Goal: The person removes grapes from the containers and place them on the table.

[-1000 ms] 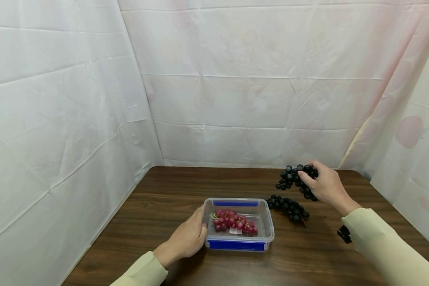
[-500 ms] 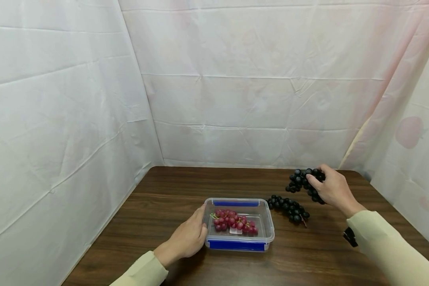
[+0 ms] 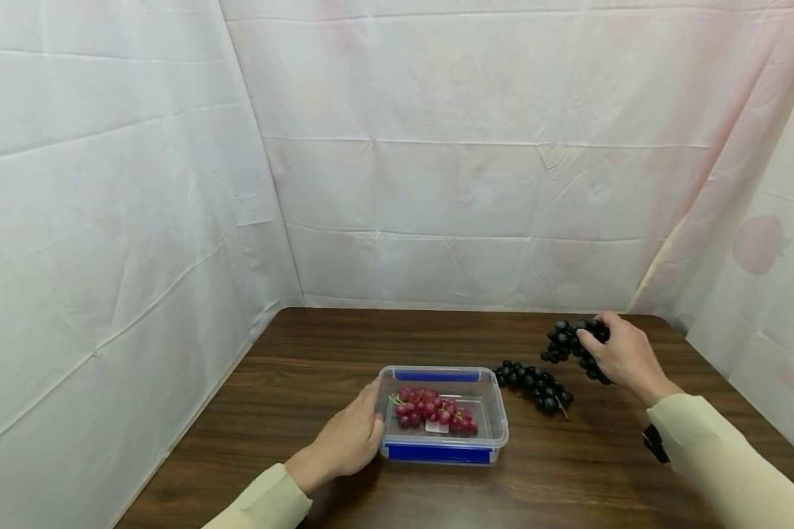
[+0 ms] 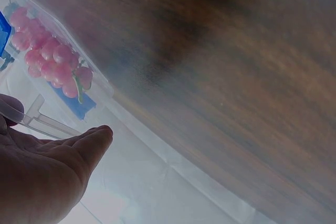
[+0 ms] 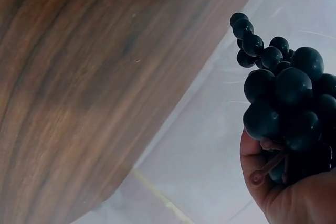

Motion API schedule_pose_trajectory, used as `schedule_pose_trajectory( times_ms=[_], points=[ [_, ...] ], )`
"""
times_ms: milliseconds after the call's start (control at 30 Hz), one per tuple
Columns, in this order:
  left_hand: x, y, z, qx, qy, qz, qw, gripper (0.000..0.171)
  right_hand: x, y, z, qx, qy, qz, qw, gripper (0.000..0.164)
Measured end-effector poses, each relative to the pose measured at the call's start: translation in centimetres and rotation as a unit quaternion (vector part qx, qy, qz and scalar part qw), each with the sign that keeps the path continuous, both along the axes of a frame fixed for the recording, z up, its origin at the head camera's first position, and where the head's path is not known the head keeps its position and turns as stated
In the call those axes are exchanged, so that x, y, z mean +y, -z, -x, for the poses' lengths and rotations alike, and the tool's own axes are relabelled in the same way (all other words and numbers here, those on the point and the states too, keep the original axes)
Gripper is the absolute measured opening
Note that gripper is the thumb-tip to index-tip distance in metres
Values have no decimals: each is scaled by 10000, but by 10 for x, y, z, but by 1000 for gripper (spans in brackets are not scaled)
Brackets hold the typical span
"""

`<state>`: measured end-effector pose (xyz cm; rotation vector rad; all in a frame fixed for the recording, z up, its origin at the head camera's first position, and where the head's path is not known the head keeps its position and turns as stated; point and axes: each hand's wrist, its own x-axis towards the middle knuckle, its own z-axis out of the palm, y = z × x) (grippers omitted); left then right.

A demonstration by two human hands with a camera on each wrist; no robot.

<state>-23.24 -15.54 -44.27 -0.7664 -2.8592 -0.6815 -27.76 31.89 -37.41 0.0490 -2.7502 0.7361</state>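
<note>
My right hand [image 3: 628,356] grips a bunch of black grapes [image 3: 559,342] above the table, toward the right. In the right wrist view, fingers curl round the stem end of these black grapes [image 5: 294,87], and a brown stem shows by the palm. My left hand [image 3: 347,438] rests against the left side of a clear plastic box [image 3: 499,411] with blue clips, its fingers fairly straight. Inside the box lies a bunch of red grapes [image 3: 430,408], also seen as pink-red grapes [image 4: 50,56] in the left wrist view. A second bunch of black grapes [image 3: 534,386] lies right of the box.
Everything stands on a dark wooden table [image 3: 344,338]. White cloth sheets [image 3: 437,184] hang behind it and at both sides. A dark band [image 3: 655,443] is at the right sleeve.
My right hand has moved to the right and slightly down and nearer, carrying the bunch of black grapes away from the box. The left hand and the box have stayed in place.
</note>
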Motion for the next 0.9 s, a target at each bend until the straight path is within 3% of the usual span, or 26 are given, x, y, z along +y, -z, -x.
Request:
schedule_pose_trajectory(
  times_ms=[367,900],
  points=[
    [0,0,1,23,-5,-22,10000,66,9,12,-1,-241,96,-66,9996,69],
    [2,-3,-1,182,-15,-5,9998,64,29,27,-5,-866,138,-585,9944,67]
  ],
)
